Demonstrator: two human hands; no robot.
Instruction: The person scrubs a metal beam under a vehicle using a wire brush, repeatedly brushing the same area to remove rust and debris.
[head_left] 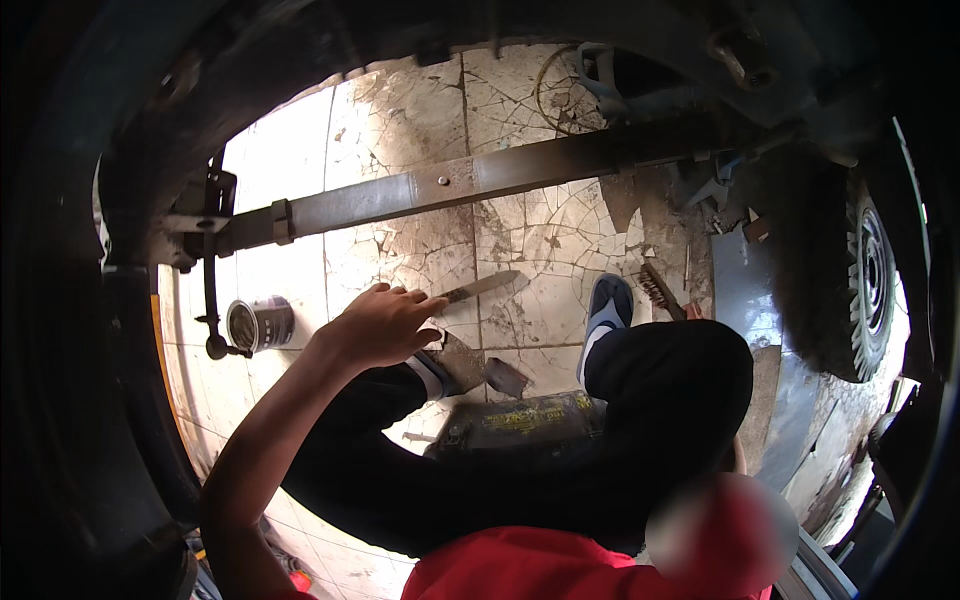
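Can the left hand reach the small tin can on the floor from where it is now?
Probably yes. The left hand holds a knife, and the can lies on the tiled floor a little to its left. Nothing lies between them, though the fingers are busy with the knife.

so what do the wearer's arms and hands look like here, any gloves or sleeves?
Only the left arm shows. The left hand is bare, no glove, ring or watch visible. The forearm is bare too, with no sleeve along its visible length. A red garment sits at the lower edge. The right hand is out of view.
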